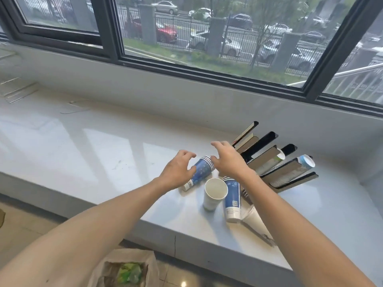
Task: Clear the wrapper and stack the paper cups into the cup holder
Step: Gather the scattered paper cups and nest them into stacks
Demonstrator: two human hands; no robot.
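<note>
Down at the lower left, a paper bag (124, 270) is standing on the floor below the worktop (83, 146), holding something green and crumpled; whether that is the wrapper I cannot tell.

On the worktop, the left hand (176, 172) is hovering with fingers spread and curled, gripping nothing, its fingertips just touching or nearly touching the blue cup stack (200, 172). That nested stack is lying on its side, its long axis running from the base at the near left up to the rims at the far right, so it is sitting between the two hands. The right hand (228, 160) is likewise open and empty, poised just beside the rim end. Both are about equally close; a grip at each end looks like the natural way to lift it.

Nearer the edge, a white cup (214, 193) is lying tipped with its mouth toward me, empty inside. Beside it a second blue cup stack (232, 200) is lying, and a white cone-shaped sleeve (256, 222) is partly hidden under the right forearm.

Farthest right, the cup holder (284, 168) is lying tilted, its dark slots already carrying rows of cups.
</note>
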